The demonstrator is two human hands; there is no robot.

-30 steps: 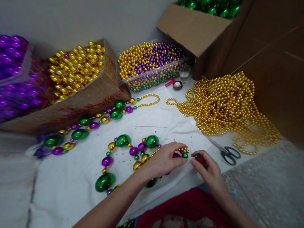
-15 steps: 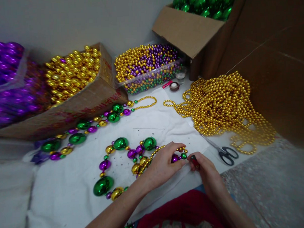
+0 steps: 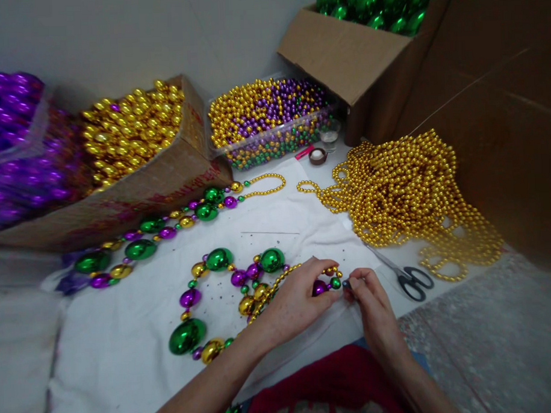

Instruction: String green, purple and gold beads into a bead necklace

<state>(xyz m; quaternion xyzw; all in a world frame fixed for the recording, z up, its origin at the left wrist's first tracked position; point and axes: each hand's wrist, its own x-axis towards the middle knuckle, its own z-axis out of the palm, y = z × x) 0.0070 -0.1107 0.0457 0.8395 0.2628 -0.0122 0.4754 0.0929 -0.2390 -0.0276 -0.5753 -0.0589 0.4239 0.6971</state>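
Observation:
A bead necklace (image 3: 221, 274) of big green, purple and gold balls lies looped on a white cloth (image 3: 126, 338). My left hand (image 3: 294, 299) is closed on its end, pinching a purple bead (image 3: 319, 287) next to a small green bead (image 3: 335, 283). My right hand (image 3: 372, 305) is closed in a pinch right beside that green bead, holding a small dark thing I cannot make out. A second necklace (image 3: 168, 225) lies stretched out farther back on the cloth.
Black-handled scissors (image 3: 407, 277) lie right of my hands, below a heap of gold bead strands (image 3: 406, 193). At the back stand a box of gold balls (image 3: 132, 130), a clear tub of small beads (image 3: 267, 119), a box of green balls (image 3: 373, 22), and purple balls (image 3: 15, 143) at left.
My right hand moved left to meet the left hand at the necklace end. The left hand lifted the purple bead a little. The camera shifted slightly.

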